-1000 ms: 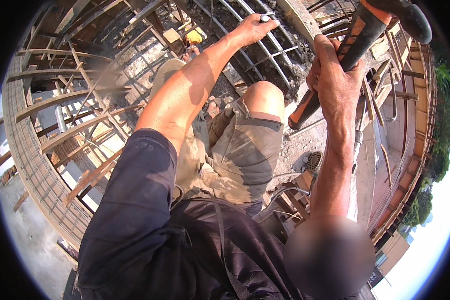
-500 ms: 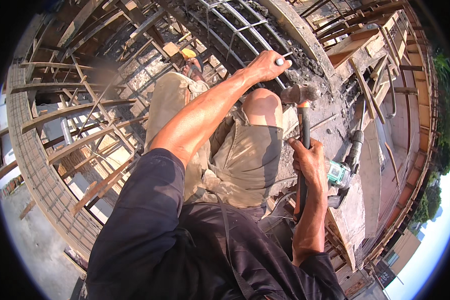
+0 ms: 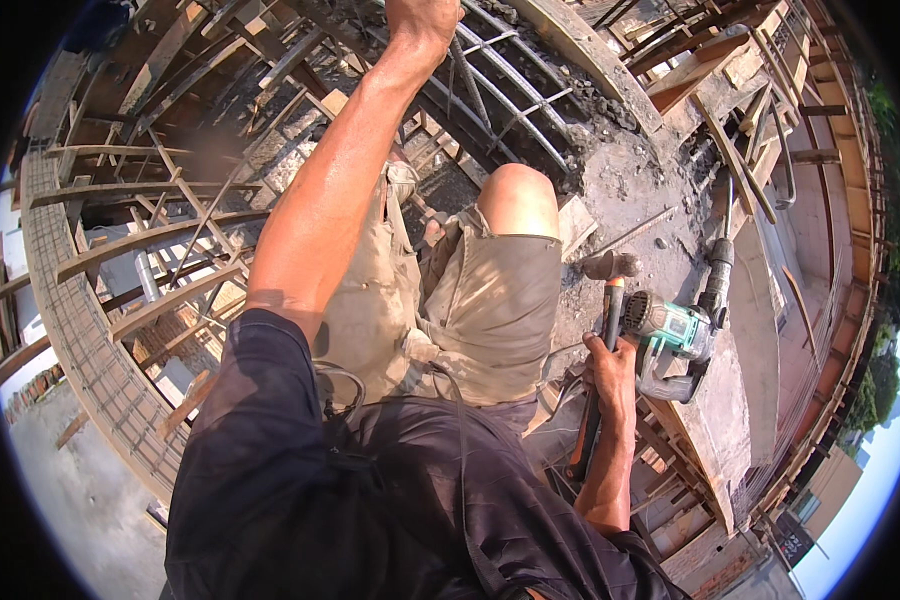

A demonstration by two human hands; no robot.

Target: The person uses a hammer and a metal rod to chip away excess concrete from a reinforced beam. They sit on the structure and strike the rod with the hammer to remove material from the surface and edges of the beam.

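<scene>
My right hand [image 3: 612, 378] is wrapped round the dark handle of a hammer [image 3: 610, 266], whose worn metal head points away from me beside my bare knee. Just right of that hand lies a teal and black rotary hammer drill [image 3: 676, 330], its long bit pointing away. Stretched far forward, my left hand [image 3: 422, 22] is closed in a fist at the top edge, over a steel rebar cage [image 3: 518, 118]. The picture's edge cuts off part of the fist, so what it holds cannot be made out.
Rough concrete with loose rubble [image 3: 645, 190] surrounds the hammer. A concrete beam edge [image 3: 595, 62] runs beyond the rebar. On the left stands an open framework of timber braces [image 3: 160, 218] with gaps below. Planks [image 3: 735, 165] lean at the right, near a curved formwork wall [image 3: 850, 240].
My left hand, earlier gripping a metal rod with a pale rounded end, has swung forward and left. My right hand has drawn the hammer lower, toward my body.
</scene>
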